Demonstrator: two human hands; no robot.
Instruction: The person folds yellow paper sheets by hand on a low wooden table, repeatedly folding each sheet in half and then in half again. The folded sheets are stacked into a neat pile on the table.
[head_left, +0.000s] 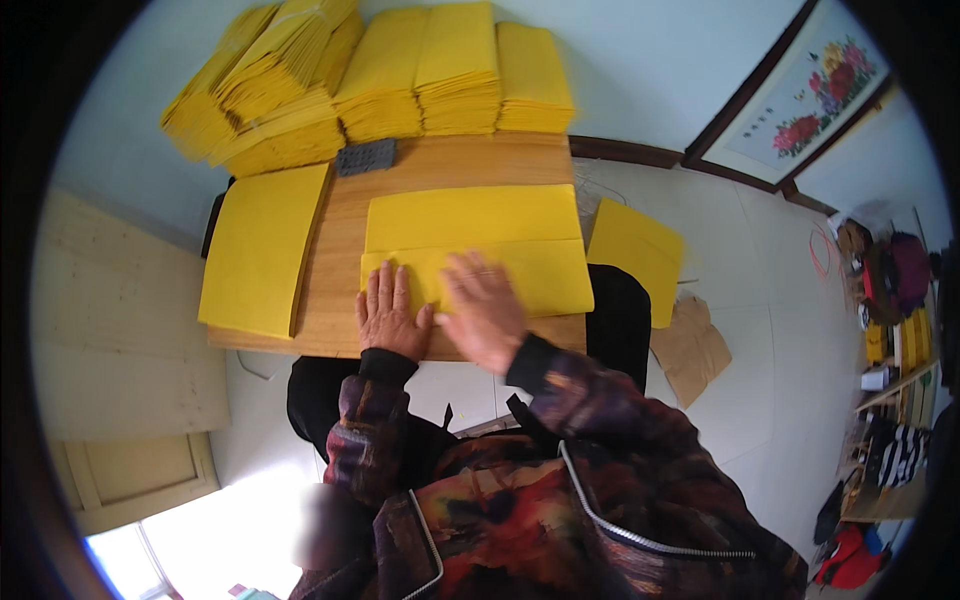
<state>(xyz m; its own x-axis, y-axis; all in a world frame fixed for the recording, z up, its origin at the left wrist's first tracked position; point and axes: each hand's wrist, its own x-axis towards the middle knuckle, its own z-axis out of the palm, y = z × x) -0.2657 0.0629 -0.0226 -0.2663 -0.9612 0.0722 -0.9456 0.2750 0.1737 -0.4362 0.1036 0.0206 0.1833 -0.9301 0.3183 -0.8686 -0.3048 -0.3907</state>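
A yellow sheet (470, 212) lies crosswise on the wooden table in front of me. A straight line runs across it from left to right, and its near part looks like a flap folded over; I cannot tell how many layers it has. My left hand (390, 318) rests flat near the sheet's near left corner with its fingers spread. To its right, my right hand (484, 312) is on the near part of the sheet, fingers stretched out and slightly blurred by motion. Neither hand holds anything.
At left on the table (345, 225) is a flat yellow pile (262, 250). Tall yellow stacks (455, 65) line the back, near a small dark grey block (366, 158). Right of the table are another yellow sheet (640, 250) and brown paper (692, 350). Laden shelves (895, 390) stand far right.
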